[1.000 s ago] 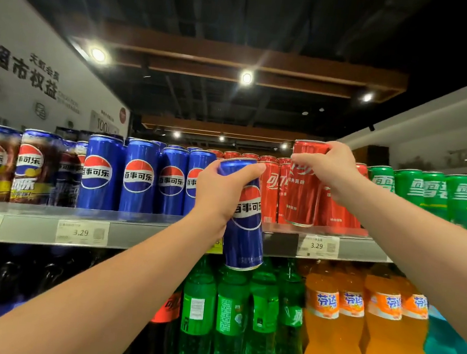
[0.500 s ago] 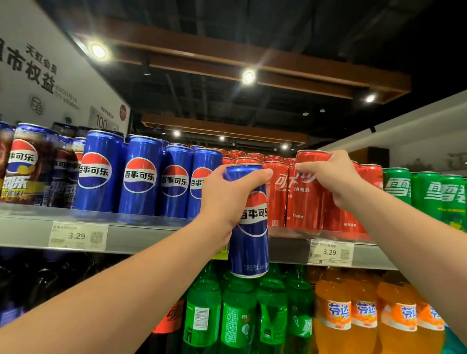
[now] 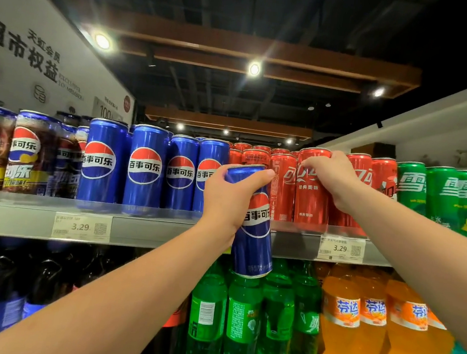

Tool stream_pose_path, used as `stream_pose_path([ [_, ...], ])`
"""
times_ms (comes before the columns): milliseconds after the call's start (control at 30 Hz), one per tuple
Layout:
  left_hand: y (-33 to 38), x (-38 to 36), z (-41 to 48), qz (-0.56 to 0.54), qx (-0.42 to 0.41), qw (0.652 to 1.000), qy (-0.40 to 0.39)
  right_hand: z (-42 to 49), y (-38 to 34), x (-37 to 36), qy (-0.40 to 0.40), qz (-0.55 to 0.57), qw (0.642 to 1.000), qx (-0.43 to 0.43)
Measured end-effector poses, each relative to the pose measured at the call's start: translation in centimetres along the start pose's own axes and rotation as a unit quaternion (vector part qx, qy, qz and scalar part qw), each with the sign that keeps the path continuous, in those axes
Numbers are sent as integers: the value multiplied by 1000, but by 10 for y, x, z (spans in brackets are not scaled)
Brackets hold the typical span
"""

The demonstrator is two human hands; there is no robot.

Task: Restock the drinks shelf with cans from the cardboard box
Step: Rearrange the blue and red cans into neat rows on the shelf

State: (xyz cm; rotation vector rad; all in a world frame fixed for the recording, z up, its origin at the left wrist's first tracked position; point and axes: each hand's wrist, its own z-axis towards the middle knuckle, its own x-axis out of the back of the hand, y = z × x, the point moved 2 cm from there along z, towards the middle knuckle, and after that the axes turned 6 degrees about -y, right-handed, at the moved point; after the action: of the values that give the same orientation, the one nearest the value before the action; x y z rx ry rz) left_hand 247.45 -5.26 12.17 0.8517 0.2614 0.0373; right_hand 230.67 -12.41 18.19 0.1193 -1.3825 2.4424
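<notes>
My left hand (image 3: 229, 197) is gripping a tall blue Pepsi can (image 3: 253, 230), hiding its upper label; right hand (image 3: 331, 174) is pinching a slim red Coke can (image 3: 310, 195), covering its rim.

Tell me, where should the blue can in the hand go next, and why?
Probably lift the blue Pepsi can in the left hand up beside the blue Pepsi row; it hangs tilted below the shelf edge, while the right hand grips a red can.

Tilted blue can (image 3: 253, 224) hangs before the shelf (image 3: 147, 227) edge; red can (image 3: 311, 184) stands upright on it.
</notes>
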Motion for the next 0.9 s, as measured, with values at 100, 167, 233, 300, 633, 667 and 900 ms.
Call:
stream_pose_path([
  [100,-1,1,0,-3,-5,1000,3,-3,3,-4,12,-13,1000,10],
  [167,-2,1,1,-1,-4,1000,4,-5,5,-4,28,-17,999,17],
  [233,-3,1,2,2,-5,1000,5,-5,6,-4,31,-10,999,19],
  [300,-4,1,3,8,-8,1000,7,-5,6,-5,25,-7,999,19],
  [633,-5,-1,6,20,6,1000,19,-11,12,-8,23,15,999,22],
  [667,-5,-1,6,21,7,1000,21,-13,12,-8,32,13,999,23],
  [900,10,-2,8,22,-2,1000,20,-43,9,-1,111,57,982,144],
])
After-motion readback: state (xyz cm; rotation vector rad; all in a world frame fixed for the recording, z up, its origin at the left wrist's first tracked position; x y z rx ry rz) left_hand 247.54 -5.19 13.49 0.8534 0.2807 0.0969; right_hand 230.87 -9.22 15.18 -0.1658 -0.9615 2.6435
